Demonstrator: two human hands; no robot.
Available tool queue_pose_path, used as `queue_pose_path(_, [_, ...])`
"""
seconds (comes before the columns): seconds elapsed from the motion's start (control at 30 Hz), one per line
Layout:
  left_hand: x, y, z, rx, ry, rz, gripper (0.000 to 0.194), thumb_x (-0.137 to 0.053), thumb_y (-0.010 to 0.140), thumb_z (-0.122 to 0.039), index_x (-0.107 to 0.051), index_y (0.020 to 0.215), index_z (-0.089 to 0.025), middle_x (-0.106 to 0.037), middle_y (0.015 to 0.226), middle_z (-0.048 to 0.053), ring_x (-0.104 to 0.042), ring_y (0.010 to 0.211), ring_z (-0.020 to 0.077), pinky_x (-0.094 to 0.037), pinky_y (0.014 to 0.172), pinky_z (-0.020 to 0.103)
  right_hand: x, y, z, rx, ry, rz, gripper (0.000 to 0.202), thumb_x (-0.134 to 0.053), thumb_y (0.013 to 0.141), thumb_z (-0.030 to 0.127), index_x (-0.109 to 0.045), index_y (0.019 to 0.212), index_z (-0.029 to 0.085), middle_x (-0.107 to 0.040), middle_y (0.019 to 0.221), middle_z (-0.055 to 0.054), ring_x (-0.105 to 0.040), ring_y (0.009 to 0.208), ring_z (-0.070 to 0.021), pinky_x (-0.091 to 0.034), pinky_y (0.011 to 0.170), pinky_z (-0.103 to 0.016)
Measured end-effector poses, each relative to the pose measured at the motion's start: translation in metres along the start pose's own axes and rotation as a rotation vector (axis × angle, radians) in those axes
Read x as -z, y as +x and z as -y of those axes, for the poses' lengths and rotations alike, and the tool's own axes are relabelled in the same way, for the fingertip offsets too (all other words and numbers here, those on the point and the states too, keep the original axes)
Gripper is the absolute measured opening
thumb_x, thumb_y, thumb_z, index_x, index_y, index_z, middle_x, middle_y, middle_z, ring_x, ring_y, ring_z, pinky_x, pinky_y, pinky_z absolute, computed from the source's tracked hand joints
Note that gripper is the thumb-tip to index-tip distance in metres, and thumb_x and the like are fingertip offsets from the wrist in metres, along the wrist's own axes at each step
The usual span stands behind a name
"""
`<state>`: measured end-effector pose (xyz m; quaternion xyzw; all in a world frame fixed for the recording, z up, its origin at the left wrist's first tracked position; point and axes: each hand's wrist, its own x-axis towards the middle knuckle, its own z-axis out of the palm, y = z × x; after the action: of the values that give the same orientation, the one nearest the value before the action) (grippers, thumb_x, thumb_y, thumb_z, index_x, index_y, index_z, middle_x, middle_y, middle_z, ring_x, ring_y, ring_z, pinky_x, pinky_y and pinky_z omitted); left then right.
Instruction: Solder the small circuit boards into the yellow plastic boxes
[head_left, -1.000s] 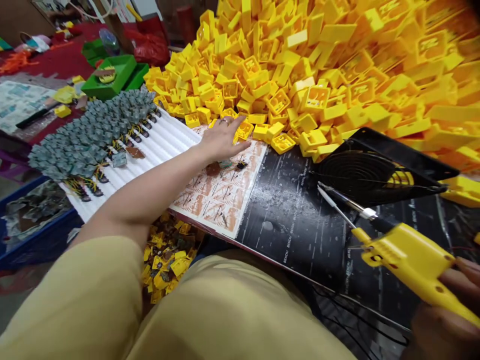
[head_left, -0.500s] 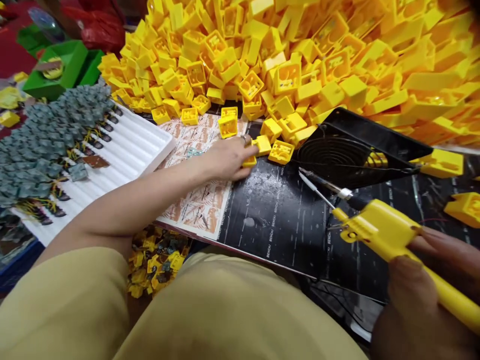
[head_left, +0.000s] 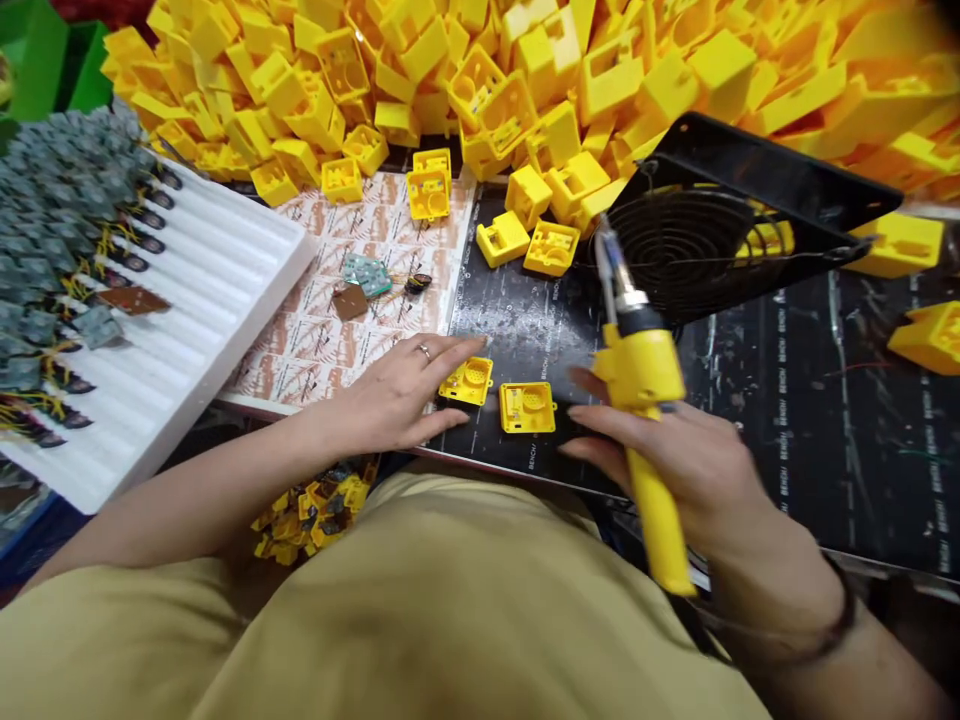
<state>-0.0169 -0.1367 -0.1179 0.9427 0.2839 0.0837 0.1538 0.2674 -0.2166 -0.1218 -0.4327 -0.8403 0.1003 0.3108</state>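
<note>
The work looks only just begun on this pair: the left case (head_left: 474,381) and the right case (head_left: 527,408) are set side by side, open side up, at the near edge of the bench (head_left: 810,440). No board is seen in either one. A green board (head_left: 366,274) is left loose on the paper (head_left: 405,320), farther off to the left. A big heap of cases (head_left: 420,60) is piled on the far side, so a lot seems left to be done. The left hand (head_left: 401,395) is spread, with thumb and fingers kept apart around the left case. By the right hand (head_left: 694,460) the solder gun (head_left: 649,370) is gripped, with thumb and finger poked out near the right case.
</note>
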Motion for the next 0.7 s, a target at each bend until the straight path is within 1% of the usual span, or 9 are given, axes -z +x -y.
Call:
queue_pose_path(0.03, [0.0,-0.001,0.0,0.022,0.033,0.007,0.063,-0.049,0.095,-0.046,-0.034,0.145,-0.012,-0.059,0.127,0.017,-0.056,0.118,0.0273,-0.047,0.098,0.042,-0.007,0.006,-0.001,0.059,0.022,0.019,0.027,-0.068,0.089,0.032,-0.058,0.113,0.024,-0.07,0.109,-0.004,-0.067,0.102,-0.0193,-0.055,0.094,-0.034])
queue_pose_path(0.1, [0.001,0.001,-0.001,0.054,0.113,0.059,0.059,-0.051,0.093,-0.046,-0.043,0.14,-0.011,-0.064,0.119,0.017,-0.059,0.108,0.0294,-0.048,0.093,0.044,-0.019,0.013,-0.003,0.126,0.042,0.051,0.031,-0.067,0.089,0.033,-0.054,0.114,0.021,-0.068,0.111,-0.008,-0.062,0.115,-0.0239,-0.054,0.097,-0.041])
queue_pose_path(0.2, [0.004,0.001,-0.007,0.053,0.147,0.13,0.053,-0.053,0.092,-0.04,-0.048,0.138,-0.013,-0.066,0.117,0.015,-0.06,0.104,0.0282,-0.048,0.091,0.043,-0.028,0.009,-0.004,0.102,0.021,0.053,0.034,-0.066,0.089,0.022,-0.05,0.119,0.019,-0.066,0.116,-0.012,-0.06,0.117,-0.0254,-0.056,0.092,-0.041])
queue_pose_path(0.27, [0.004,0.001,-0.014,0.02,0.111,0.112,0.051,-0.052,0.093,-0.037,-0.048,0.138,-0.013,-0.066,0.117,0.014,-0.06,0.104,0.0258,-0.048,0.091,0.039,-0.029,0.0,-0.006,0.064,-0.002,0.027,0.04,-0.068,0.087,0.022,-0.048,0.123,0.019,-0.063,0.121,-0.013,-0.059,0.119,-0.0265,-0.056,0.091,-0.041])
queue_pose_path(0.37, [-0.001,0.007,-0.024,-0.033,0.057,0.038,0.062,-0.049,0.092,-0.052,-0.048,0.138,-0.011,-0.067,0.114,0.014,-0.061,0.101,0.0266,-0.049,0.089,0.041,-0.026,-0.012,-0.01,0.054,-0.027,0.024,0.045,-0.07,0.086,0.024,-0.048,0.125,0.021,-0.062,0.124,-0.012,-0.057,0.122,-0.0267,-0.056,0.092,-0.041])
queue_pose_path(0.47, [0.0,0.037,-0.019,0.036,0.082,-0.026,0.072,-0.041,0.09,-0.065,-0.049,0.136,-0.01,-0.064,0.119,0.017,-0.059,0.107,0.0305,-0.047,0.093,0.046,-0.023,-0.014,-0.011,0.056,-0.016,0.006,0.05,-0.073,0.083,0.026,-0.048,0.125,0.022,-0.06,0.128,-0.013,-0.055,0.125,-0.0279,-0.054,0.096,-0.044])
queue_pose_path(0.57, [0.004,0.084,0.008,0.254,0.225,-0.126,0.06,-0.044,0.092,-0.053,-0.051,0.134,-0.011,-0.057,0.132,0.019,-0.05,0.121,0.036,-0.041,0.1,0.051,-0.026,-0.004,-0.006,0.081,0.047,-0.027,0.053,-0.076,0.081,0.03,-0.047,0.125,0.021,-0.061,0.126,-0.015,-0.053,0.128,-0.0292,-0.052,0.101,-0.048])
queue_pose_path(0.63, [0.008,0.111,0.028,0.336,0.26,-0.088,0.059,-0.05,0.091,-0.044,-0.046,0.14,-0.01,-0.051,0.139,0.02,-0.046,0.128,0.038,-0.038,0.105,0.051,-0.033,0.005,-0.001,0.128,0.071,-0.014,0.049,-0.074,0.082,0.034,-0.049,0.121,0.02,-0.064,0.12,-0.014,-0.054,0.127,-0.0291,-0.051,0.102,-0.048])
queue_pose_path(0.7, [0.015,0.123,0.04,0.367,0.262,-0.007,0.055,-0.051,0.089,-0.034,-0.047,0.14,-0.012,-0.055,0.135,0.018,-0.049,0.127,0.0364,-0.038,0.106,0.049,-0.04,0.012,0.002,0.171,0.08,0.012,0.039,-0.07,0.086,0.033,-0.051,0.117,0.021,-0.067,0.112,-0.01,-0.061,0.117,-0.0257,-0.054,0.099,-0.044])
